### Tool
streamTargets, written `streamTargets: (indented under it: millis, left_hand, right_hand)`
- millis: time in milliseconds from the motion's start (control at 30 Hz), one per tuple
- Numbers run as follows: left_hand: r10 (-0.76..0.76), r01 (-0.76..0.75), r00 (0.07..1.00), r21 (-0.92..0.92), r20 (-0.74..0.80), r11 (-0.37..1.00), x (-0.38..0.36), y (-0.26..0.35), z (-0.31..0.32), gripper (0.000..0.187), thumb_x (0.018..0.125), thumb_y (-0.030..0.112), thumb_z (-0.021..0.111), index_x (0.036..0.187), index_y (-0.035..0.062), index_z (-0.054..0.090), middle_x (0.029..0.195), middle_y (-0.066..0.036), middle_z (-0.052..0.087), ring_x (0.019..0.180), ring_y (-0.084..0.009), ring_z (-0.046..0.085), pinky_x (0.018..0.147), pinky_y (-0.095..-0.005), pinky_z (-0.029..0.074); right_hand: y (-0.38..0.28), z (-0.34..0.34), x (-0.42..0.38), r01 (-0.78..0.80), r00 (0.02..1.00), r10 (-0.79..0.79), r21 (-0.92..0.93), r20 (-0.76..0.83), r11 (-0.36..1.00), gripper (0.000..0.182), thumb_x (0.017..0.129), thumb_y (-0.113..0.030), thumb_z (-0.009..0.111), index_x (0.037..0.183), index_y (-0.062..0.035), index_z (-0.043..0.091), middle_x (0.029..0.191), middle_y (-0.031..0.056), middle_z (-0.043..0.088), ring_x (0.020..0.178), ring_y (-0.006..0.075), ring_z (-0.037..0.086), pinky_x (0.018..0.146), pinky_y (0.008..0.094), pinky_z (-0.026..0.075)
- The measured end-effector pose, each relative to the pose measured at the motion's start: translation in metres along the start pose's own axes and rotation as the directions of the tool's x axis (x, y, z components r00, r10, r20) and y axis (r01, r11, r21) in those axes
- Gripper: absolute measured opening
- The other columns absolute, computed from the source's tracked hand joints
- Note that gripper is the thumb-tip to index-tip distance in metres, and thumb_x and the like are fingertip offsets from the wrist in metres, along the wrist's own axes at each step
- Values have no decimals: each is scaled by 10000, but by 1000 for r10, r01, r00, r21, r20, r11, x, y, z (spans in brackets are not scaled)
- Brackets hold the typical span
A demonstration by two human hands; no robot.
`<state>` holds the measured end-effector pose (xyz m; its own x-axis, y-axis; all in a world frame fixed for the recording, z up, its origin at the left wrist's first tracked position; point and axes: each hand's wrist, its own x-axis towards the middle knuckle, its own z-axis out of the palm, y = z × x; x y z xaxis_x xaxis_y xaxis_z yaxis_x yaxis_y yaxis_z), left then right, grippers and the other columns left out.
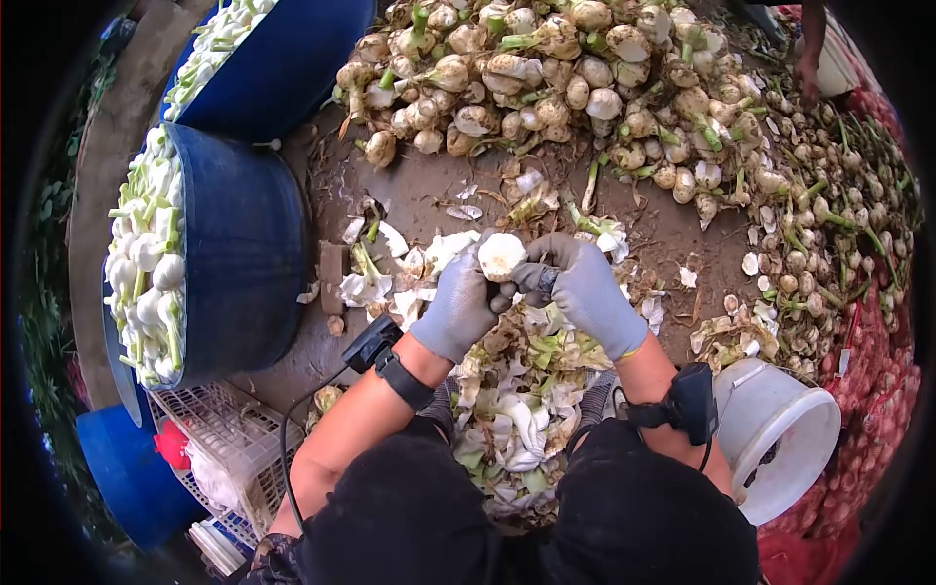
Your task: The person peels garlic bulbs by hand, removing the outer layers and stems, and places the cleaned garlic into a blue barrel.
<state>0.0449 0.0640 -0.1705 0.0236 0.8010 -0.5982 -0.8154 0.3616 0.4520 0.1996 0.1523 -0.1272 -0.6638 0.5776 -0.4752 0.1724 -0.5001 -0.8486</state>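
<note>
Bare brown ground (390, 185), strewn with dirt and scraps, forms the backdrop to this garlic work. At left, white garlic (146, 268) with green stems fills a large blue tub (244, 253), a pale plastic crate (273, 468) near it and a second filled blue tub (292, 68) farther off. At center, a person's gloved left hand (458, 307) has its fingers clamped on a whitish garlic bulb (501, 255), held above a litter of peelings (517, 419) between the knees. The gloved right hand (585, 288) meets the bulb's right side, fingers curled together; whether they grip anything cannot be told. Soiled garlic lies in a heap (556, 88) on the far side. At right, a white bucket (780, 429) tilts near red net sacks (858, 439), with another person's hand (807, 76) beyond, far right.
</note>
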Motion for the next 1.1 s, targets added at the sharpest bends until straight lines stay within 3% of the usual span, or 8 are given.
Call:
streamTargets:
  millis: [400, 433, 467, 567, 767, 900, 967, 1100]
  left_hand:
    - [66, -68, 998, -189, -19, 980, 23, 10, -25, 376, 991, 423, 497, 1129, 84, 581, 938, -52, 664, 784, -150, 637, 549, -259, 471]
    - [515, -471, 850, 598, 112, 648, 30, 15, -34, 374, 953, 390, 567, 1213, 121, 560, 1021, -50, 610, 854, -160, 596, 598, -245, 492]
    - [403, -422, 902, -123, -151, 898, 19, 64, -8, 385, 945, 289, 604, 1271, 100, 526, 1099, -84, 608, 922, -162, 608, 644, -262, 535]
    - [519, -220, 717, -556, 465, 802, -28, 207, 1, 419, 967, 266, 570, 1263, -23, 500, 1173, -173, 618, 965, -187, 650, 767, -282, 567]
    - [497, -513, 853, 434, 161, 741, -20, 152, 77, 415, 960, 412, 553, 1166, 53, 590, 1037, -79, 661, 829, -180, 667, 656, -261, 517]
    - [310, -275, 947, 692, 77, 667, 24, 62, 34, 464, 899, 256, 680, 1285, 41, 540, 1154, -93, 628, 1000, -185, 624, 841, -300, 508]
    - [439, -370, 863, 904, 250, 212, 23, 39, 32, 585, 836, 142, 735, 1355, 23, 492, 1269, -97, 561, 1155, -193, 541, 943, -328, 475]
    - [311, -484, 872, 763, 379, 428, 17, 9, 18, 638, 781, 15, 735, 1364, 14, 476, 1318, -74, 525, 1172, -187, 529, 986, -318, 450]
  right_hand:
    - [-15, 10, -24, 234, 949, -42, -612, 312, 756, 137, 864, -150, 678, 912, -25, 647, 836, 85, 656, 797, 157, 643, 741, 303, 499]
    - [4, -3, -17, 279, 958, -140, -705, 250, 651, 176, 874, -149, 669, 1016, -45, 658, 861, 96, 664, 807, 226, 649, 745, 327, 494]
    - [12, -17, -11, 272, 961, -138, -721, 241, 637, 176, 874, -149, 669, 1016, -45, 658, 861, 96, 664, 807, 226, 649, 745, 327, 494]
    - [26, -68, 17, 115, 911, -394, -847, -118, 519, 326, 873, -173, 673, 1183, -97, 606, 956, 125, 678, 870, 302, 660, 763, 388, 515]
    - [-29, -129, 120, -485, 618, -609, -851, -497, 202, 221, 864, -255, 652, 1060, -156, 670, 910, 135, 648, 856, 310, 663, 747, 407, 524]
    - [-10, -125, 119, -147, 801, -555, -972, -225, 181, 144, 848, -210, 673, 961, -123, 694, 911, 126, 652, 821, 304, 661, 748, 403, 526]
    - [1, -93, 83, 148, 825, -513, -785, -238, 602, 149, 839, -82, 661, 984, -86, 693, 946, 109, 663, 797, 248, 653, 736, 357, 529]
    - [6, -42, 11, 132, 988, -89, 411, -124, 902, 368, 850, 49, 615, 1215, 20, 581, 964, 66, 654, 761, 97, 615, 624, 227, 510]
